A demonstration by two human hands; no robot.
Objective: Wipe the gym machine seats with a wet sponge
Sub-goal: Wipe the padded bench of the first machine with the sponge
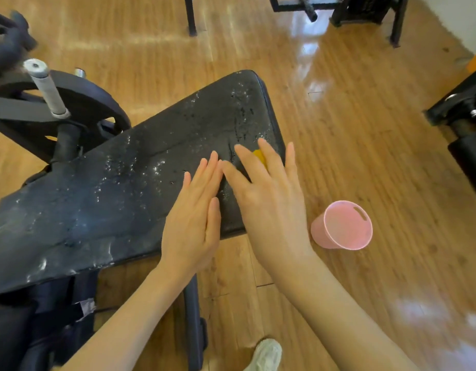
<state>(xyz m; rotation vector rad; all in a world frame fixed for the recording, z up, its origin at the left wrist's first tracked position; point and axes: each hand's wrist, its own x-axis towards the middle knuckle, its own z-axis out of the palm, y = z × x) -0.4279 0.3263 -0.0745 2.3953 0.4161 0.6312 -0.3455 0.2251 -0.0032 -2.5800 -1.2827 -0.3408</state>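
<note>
Down at the near right corner of the black padded seat (140, 178), both hands lie flat with straight fingers. The right hand (269, 199) presses a yellow sponge (259, 156) onto the pad, its grip spread wide over it, so that only a small yellow patch shows between two fingers near the seat's right edge; the rest of the sponge is hidden under the palm. The left hand (195, 215) lies just beside it on the left, its fingers held close together and stretched out on the pad, holding nothing, its fingertips almost touching the right hand's nearest finger (whether they meet I cannot tell). Across the seat's cracked, worn surface there are pale speckles and shiny wet streaks, thickest along the middle and towards the far corner. A pink plastic cup (341, 225) stands on the wooden floor (365, 145) just to the right of the seat, near the right wrist, its mouth open upward. Left of the seat, a black weight plate (95, 103) hangs on the machine frame beside a grey bar end (45, 87). Near the bottom edge a pale shoe (266, 354) shows on the floor, and dark machine legs (191, 17) stand at the far side of the room.
</note>
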